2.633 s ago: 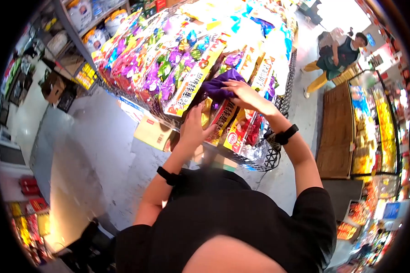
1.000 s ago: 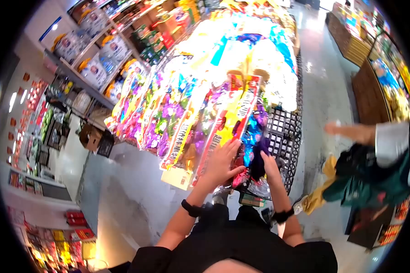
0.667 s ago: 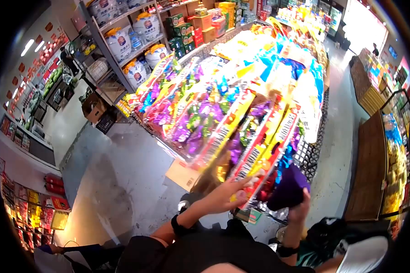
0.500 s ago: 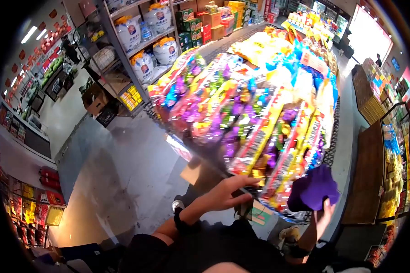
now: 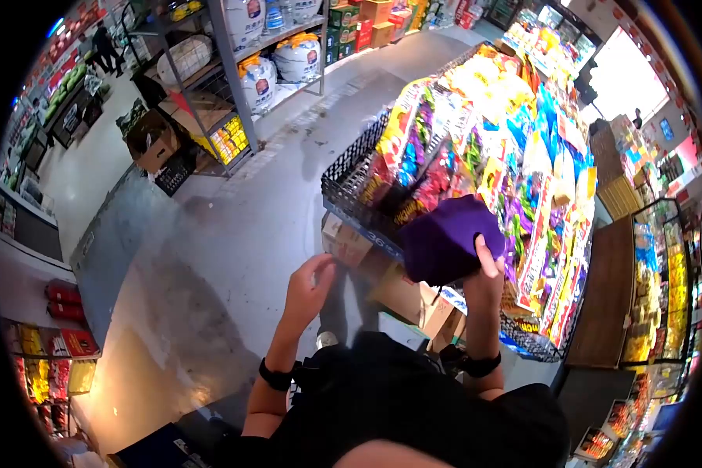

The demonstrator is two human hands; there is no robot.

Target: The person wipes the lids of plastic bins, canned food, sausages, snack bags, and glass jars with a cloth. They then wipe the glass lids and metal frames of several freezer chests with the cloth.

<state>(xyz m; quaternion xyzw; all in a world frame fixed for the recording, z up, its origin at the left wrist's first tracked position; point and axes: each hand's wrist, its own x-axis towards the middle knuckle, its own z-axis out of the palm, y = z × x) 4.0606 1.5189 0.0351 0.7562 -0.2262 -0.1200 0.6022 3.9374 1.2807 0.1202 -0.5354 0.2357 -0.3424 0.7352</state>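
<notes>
A dark purple cloth (image 5: pixel 452 240) is gripped at its right side by my right hand (image 5: pixel 487 269), with the thumb lying on top of it. The cloth hangs over the near-left part of a black wire-mesh display basket (image 5: pixel 355 183), hiding some of the candy packs. My left hand (image 5: pixel 310 287) is in the air left of the basket, fingers loosely curled, with a gap to the thumb and nothing held. Long, shiny bags of colourful candy (image 5: pixel 534 249) fill the basket.
Cardboard boxes (image 5: pixel 343 240) stand under the basket's near edge. A metal shelf (image 5: pixel 234 93) with white sacks is at the back left, beside an open carton (image 5: pixel 154 144). A brown wooden stand (image 5: pixel 607 296) is on the right. A person in dark clothes (image 5: pixel 104 47) is far off.
My right hand has moved left and up with the cloth, over the candy. My left hand has come away from the basket's near edge to the left. The view has shifted.
</notes>
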